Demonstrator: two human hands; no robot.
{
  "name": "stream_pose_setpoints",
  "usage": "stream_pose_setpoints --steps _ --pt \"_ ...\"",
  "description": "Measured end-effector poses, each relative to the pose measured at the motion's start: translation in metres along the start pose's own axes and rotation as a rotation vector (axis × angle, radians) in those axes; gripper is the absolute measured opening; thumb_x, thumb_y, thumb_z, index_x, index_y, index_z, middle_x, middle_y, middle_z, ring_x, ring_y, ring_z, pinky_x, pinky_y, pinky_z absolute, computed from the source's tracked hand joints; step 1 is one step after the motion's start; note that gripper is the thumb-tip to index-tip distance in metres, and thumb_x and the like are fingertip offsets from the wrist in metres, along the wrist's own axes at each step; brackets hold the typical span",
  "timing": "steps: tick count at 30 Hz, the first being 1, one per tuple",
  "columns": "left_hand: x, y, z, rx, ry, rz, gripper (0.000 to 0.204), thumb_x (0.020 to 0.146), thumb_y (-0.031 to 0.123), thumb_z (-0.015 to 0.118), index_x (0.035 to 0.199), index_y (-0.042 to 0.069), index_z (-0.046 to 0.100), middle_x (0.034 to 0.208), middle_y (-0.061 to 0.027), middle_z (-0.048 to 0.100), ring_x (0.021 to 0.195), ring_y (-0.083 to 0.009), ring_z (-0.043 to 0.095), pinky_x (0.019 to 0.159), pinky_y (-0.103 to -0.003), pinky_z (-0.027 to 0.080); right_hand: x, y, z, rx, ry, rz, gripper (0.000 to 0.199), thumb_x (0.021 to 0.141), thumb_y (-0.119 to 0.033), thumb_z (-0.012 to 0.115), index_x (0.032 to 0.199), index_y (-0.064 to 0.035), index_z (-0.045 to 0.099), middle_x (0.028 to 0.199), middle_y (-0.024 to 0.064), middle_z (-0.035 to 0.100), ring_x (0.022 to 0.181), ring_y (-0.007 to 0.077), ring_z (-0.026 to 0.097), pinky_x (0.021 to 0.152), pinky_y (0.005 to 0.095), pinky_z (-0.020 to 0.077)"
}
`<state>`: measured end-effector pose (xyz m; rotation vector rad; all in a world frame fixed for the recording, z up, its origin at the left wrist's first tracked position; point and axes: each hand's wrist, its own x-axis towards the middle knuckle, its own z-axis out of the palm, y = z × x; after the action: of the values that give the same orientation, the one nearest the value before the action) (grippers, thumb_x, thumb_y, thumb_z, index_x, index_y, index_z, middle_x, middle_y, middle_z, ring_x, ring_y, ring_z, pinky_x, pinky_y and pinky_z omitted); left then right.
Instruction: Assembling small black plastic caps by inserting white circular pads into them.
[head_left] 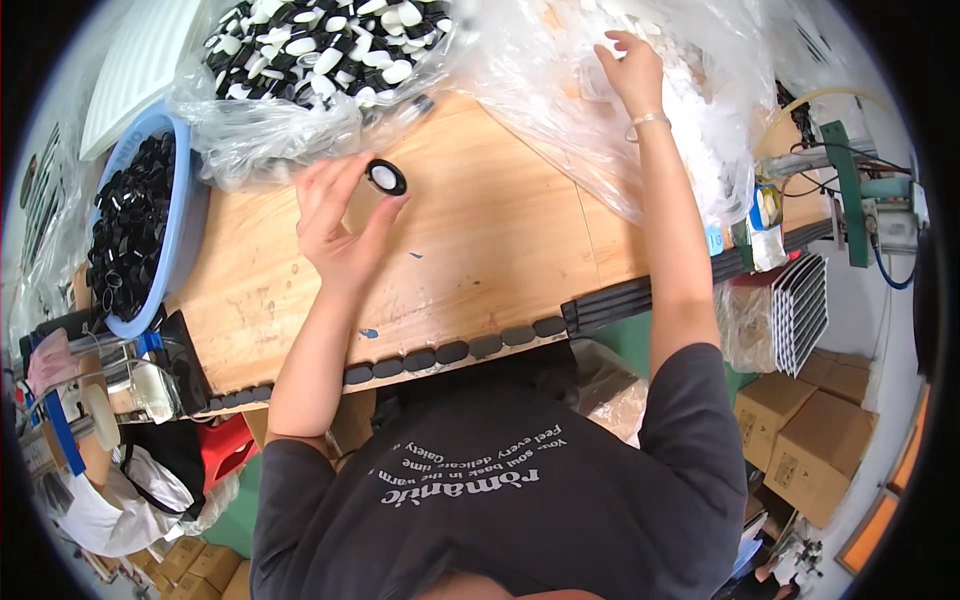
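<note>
My left hand [338,215] is raised over the wooden table. Its thumb and fingertips pinch a small black oval piece with a white centre [385,178], the dark rim turned up. My right hand [634,76] reaches to the far right, above an open clear plastic bag [540,95] of small white parts [690,130]. The fingers there are bent and a little apart, and nothing shows between them. Beyond my left hand lies a heap of black and white oval pieces [330,50] on another clear plastic bag [265,135].
A blue tub [185,240] of black rings [130,225] stands at the left. Dark padding [485,346] lines the table's [480,230] near edge. A green metal fixture [846,195] with cables is at the right. Cardboard boxes [820,450] are stacked below, on the right.
</note>
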<state>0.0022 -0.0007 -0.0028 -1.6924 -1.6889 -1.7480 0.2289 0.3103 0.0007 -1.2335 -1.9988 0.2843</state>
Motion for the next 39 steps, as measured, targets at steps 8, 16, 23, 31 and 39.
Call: stream_pose_setpoints --steps 8,16,23,31,39 --pt "0.006 -0.007 -0.006 0.029 0.038 -0.009 0.045 0.061 0.002 0.081 0.104 0.001 0.068 0.099 -0.0085 0.066 0.094 -0.026 0.053 0.086 -0.035 0.043 0.008 0.013 0.007 -0.39 -0.135 -0.134 0.023 0.079 -0.017 0.07 0.099 -0.0066 0.071 0.082 0.0144 0.07 0.079 0.0291 0.068 0.074 0.0355 0.0529" --pt "0.003 -0.002 0.0 0.17 -0.021 0.127 0.047 0.059 0.003 0.081 0.103 0.002 0.067 0.098 -0.0098 0.064 0.091 -0.0294 0.054 0.081 -0.038 0.045 -0.108 -0.176 -0.008 0.767 -0.363 -0.198 0.022 0.078 -0.004 0.075 0.098 -0.0014 0.068 0.075 0.0005 0.067 0.068 0.0041 0.059 0.064 0.0176 0.0478" --pt "0.005 0.002 -0.002 0.147 0.005 0.135 0.049 0.058 -0.001 0.08 0.104 0.0 0.065 0.098 -0.0108 0.063 0.087 -0.0284 0.057 0.076 -0.036 0.047 -0.135 -0.206 0.006 0.654 -0.154 -0.449 0.015 0.072 -0.005 0.079 0.08 -0.0027 0.066 0.069 0.0031 0.064 0.057 0.0086 0.057 0.052 0.0203 0.0445" --pt "0.007 0.003 -0.007 0.088 0.023 0.045 0.049 0.057 -0.002 0.08 0.104 0.0 0.065 0.097 -0.0108 0.063 0.085 -0.0271 0.059 0.073 -0.034 0.048 -0.137 -0.201 0.009 0.787 -0.146 -0.536 0.008 0.079 0.003 0.069 0.086 -0.0002 0.068 0.081 0.0068 0.067 0.069 0.0115 0.062 0.06 0.0219 0.0491" --pt "0.008 0.004 -0.005 0.013 -0.025 0.053 0.047 0.058 -0.002 0.081 0.102 0.0 0.066 0.092 -0.0112 0.065 0.083 -0.0268 0.06 0.073 -0.034 0.048 -0.134 -0.19 0.007 1.141 -0.495 -0.141 0.017 0.083 0.008 0.063 0.1 0.0045 0.064 0.09 0.0053 0.063 0.074 0.0084 0.059 0.069 0.0179 0.0503"
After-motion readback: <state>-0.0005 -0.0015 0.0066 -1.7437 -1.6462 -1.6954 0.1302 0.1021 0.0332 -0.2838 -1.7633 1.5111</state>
